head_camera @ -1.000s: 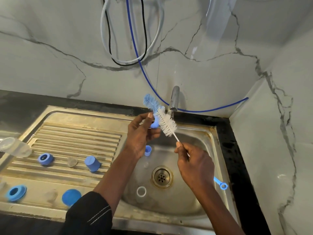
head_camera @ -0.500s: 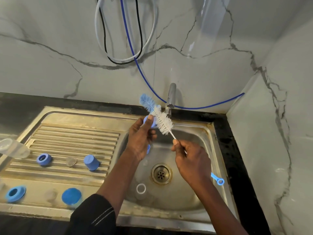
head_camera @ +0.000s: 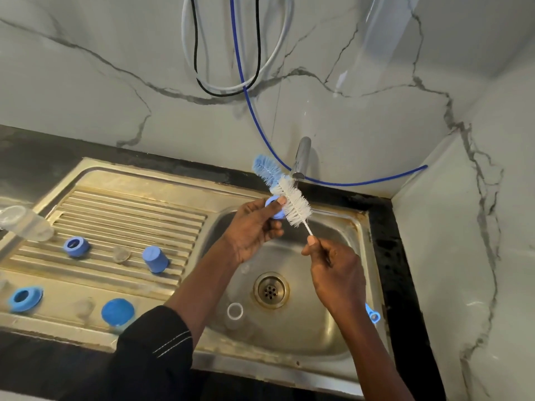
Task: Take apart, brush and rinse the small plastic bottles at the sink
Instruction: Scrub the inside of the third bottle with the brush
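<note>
The left hand [head_camera: 252, 230] is above and behind the drain [head_camera: 271, 290], its thumb and curled fingers pinching a small blue plastic cap [head_camera: 272, 203]. The brush [head_camera: 293, 201] lies slantwise against that cap: stiff white bristles in a fat cylinder, a softer blue tuft at the tip, a thin white stem below. The right hand [head_camera: 335, 273], just right of the drain, has its fingers closed round the stem, thumb tip pressed on top. The handle's blue looped end [head_camera: 373, 315] sticks out past the wrist, near the basin's right wall.

The sink [head_camera: 289, 369] is dull, scuffed steel with rounded corners. A white ring [head_camera: 235, 311] lies on the basin floor just left of and nearer than the drain. The chrome tap [head_camera: 301, 157] stands behind the drain, with the brush's tip just beside its spout.

Well left of the drain, on the ribbed drainboard [head_camera: 130, 206], sit a blue ring piece [head_camera: 76, 246], a small clear piece [head_camera: 121, 254] and a tapered blue cup [head_camera: 155, 259] turned mouth-down. On the flat strip in front of the ribs rest a blue collar [head_camera: 25, 298] and a blue disc [head_camera: 117, 312]. A clear bottle [head_camera: 23, 224] lies at the far left edge.

Bare basin floor lies open in front of the drain, between the forearms.
</note>
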